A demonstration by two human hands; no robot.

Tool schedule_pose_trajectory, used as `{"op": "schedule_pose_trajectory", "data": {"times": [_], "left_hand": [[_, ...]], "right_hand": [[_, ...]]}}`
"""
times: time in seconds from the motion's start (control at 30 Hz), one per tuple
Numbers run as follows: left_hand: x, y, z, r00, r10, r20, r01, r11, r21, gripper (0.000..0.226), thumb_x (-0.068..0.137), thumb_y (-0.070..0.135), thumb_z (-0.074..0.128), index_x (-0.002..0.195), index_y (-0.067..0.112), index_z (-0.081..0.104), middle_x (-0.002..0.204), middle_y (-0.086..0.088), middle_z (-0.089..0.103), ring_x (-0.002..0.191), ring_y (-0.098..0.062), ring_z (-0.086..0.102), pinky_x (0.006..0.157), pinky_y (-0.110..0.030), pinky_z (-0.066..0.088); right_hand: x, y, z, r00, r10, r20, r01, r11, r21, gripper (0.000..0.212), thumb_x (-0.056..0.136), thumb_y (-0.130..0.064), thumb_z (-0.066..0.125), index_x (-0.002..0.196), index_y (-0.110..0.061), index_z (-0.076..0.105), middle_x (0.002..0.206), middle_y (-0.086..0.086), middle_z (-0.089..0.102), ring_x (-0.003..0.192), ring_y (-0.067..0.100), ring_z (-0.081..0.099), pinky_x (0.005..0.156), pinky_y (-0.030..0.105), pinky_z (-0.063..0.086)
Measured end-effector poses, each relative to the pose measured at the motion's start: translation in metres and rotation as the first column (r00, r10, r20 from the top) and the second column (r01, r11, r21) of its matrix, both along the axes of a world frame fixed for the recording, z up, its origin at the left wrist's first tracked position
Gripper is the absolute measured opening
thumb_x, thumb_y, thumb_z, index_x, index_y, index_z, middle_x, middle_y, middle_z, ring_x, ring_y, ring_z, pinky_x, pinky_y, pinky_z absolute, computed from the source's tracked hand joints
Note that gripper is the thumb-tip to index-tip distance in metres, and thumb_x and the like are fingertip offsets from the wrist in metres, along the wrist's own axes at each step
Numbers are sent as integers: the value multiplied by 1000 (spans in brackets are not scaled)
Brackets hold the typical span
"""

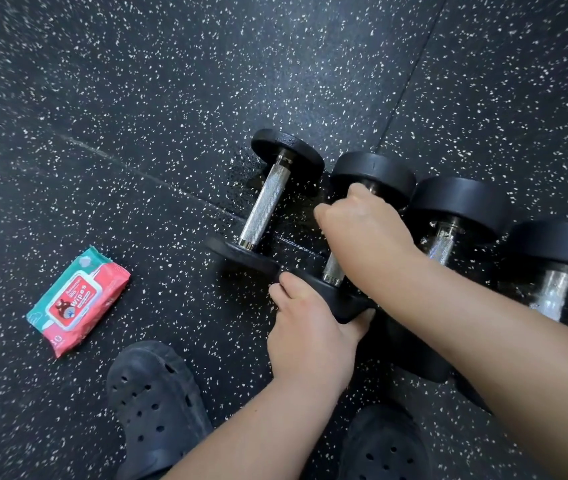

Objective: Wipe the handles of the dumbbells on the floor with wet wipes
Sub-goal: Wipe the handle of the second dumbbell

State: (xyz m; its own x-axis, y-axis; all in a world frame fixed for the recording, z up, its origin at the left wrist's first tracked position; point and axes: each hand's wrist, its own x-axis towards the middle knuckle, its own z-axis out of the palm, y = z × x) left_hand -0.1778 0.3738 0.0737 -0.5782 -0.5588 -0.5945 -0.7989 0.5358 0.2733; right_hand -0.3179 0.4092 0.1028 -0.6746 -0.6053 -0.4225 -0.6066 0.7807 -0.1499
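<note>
Left hand grips near head of second dumbbell; right hand, fingers curled, wraps its handle; wipe presumably hidden inside. Next we rub lengthwise.

Left clog and right clog, dark, perforated, on black white-speckled rubber flooring.

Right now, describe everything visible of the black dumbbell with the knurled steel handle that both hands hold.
The black dumbbell with the knurled steel handle is second from the left in a row of four on the speckled dark rubber floor. Two round matte heads, rubber-looking, join a shiny bar. The left hand grips its near head; the right hand curls round the handle's far half. No wipe is visible there.
</note>
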Motion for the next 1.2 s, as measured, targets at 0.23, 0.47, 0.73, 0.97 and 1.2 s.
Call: {"op": "schedule_pose_trajectory", "data": {"times": [0.23,0.47,0.73,0.97,1.2], "left_hand": [[-1,0,2,1000,-12,16,12,1000,-2,101,68,80,79,129,17,30,132,-2,42,106,-30,68,71,-39,46],[-1,-1,3,999,-21,27,21,1000,2,103,66,83,79,128,16,30,130,-3,43,105,-30,69,68,-38,44],[-2,-2,5,998,-46,50,47,999,-10,100,69,80,79,128,15,31,133,-4,44,108,-30,68,69,-37,42],[-3,-9,7,993,-92,80,92,996,6,97,68,84,75,122,17,31,128,-2,46,107,-30,67,70,-39,45],[-12,-20,14,962,-180,205,178,984,26,99,69,91,67,122,15,32,132,-2,49,112,-31,66,74,-41,45]], "right_hand": [[-5,36,-43,1000,-24,-4,23,967,-253,36,81,-17,72,111,-36,69,90,-9,54,95,19,53,68,30,44],[21,49,-53,996,-67,-62,18,810,-586,30,72,3,87,91,-18,81,71,-10,58,70,24,61,53,36,57],[12,64,-59,958,-287,21,229,715,-660,23,91,-10,78,107,-27,81,89,-6,67,88,7,60,82,23,51],[25,72,-57,965,-252,65,226,689,-688,28,85,-3,80,103,-24,83,93,-13,72,89,9,66,87,24,53],[31,71,-62,906,-404,124,361,588,-724,18,90,-5,77,102,-18,81,100,-7,71,87,11,69,82,31,57]]}}
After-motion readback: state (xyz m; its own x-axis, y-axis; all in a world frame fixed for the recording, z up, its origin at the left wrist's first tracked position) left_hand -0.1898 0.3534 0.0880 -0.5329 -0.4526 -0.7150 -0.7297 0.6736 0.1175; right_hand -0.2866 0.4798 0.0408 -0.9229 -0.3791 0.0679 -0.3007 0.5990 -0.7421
